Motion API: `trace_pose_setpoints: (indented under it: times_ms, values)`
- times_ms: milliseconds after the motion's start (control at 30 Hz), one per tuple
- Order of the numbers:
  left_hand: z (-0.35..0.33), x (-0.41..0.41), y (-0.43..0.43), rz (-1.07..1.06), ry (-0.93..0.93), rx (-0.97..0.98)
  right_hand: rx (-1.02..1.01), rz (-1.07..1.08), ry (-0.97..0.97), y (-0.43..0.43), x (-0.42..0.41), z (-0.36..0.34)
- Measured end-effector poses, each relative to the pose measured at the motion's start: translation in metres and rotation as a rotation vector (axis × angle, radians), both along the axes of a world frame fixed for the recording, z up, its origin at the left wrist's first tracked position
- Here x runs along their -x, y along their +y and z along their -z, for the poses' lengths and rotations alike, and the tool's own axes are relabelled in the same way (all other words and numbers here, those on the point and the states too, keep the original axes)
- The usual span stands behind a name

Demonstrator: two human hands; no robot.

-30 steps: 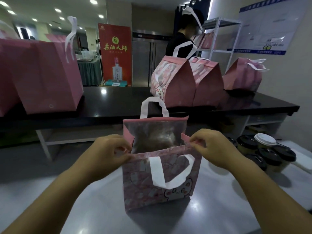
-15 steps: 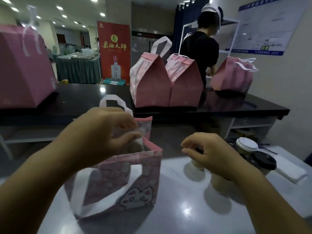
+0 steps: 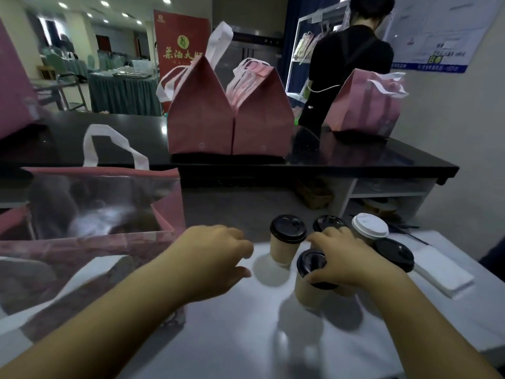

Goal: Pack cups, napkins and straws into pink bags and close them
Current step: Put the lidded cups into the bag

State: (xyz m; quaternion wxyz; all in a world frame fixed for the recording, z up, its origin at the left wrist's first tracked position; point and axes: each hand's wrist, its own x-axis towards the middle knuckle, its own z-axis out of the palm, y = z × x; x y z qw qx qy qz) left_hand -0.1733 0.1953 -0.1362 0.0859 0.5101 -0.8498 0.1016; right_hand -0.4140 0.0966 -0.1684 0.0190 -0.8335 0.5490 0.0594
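An open pink bag (image 3: 68,253) with a silver lining and white handles stands on the white table (image 3: 246,337) at the left. Several paper cups with lids stand at the right: a black-lidded cup (image 3: 287,239), a white-lidded cup (image 3: 369,226) and others behind. My right hand (image 3: 344,261) grips the lid of the nearest black-lidded cup (image 3: 308,285). My left hand (image 3: 216,258) hovers beside the bag's right edge, fingers apart and holding nothing. White napkins (image 3: 442,272) lie at the far right.
Closed pink bags (image 3: 202,116) (image 3: 262,113) (image 3: 366,105) stand on the black counter (image 3: 355,160) behind. Another pink bag (image 3: 13,83) is at the far left. A person in black (image 3: 347,69) stands beyond the counter by a white shelf.
My view has swung right and closer. My left hand let go of the bag's rim and moved right. My right hand reached down onto a black-lidded cup.
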Motion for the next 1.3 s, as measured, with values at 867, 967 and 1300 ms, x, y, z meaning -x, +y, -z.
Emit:
trace_pose_setpoints:
  times_ms: [867,967,1300]
  values:
    - [-0.089,-0.085,0.041,-0.079,0.039,0.147,0.419,-0.388,-0.736,0.018,-0.093,-0.106]
    - [-0.089,-0.127,0.05,-0.175,0.078,0.134,0.39,-0.461,-0.843,0.026,-0.13,-0.121]
    - [-0.055,-0.246,0.049,-0.363,0.031,-0.068,0.262,-0.639,-0.74,0.036,-0.249,-0.111]
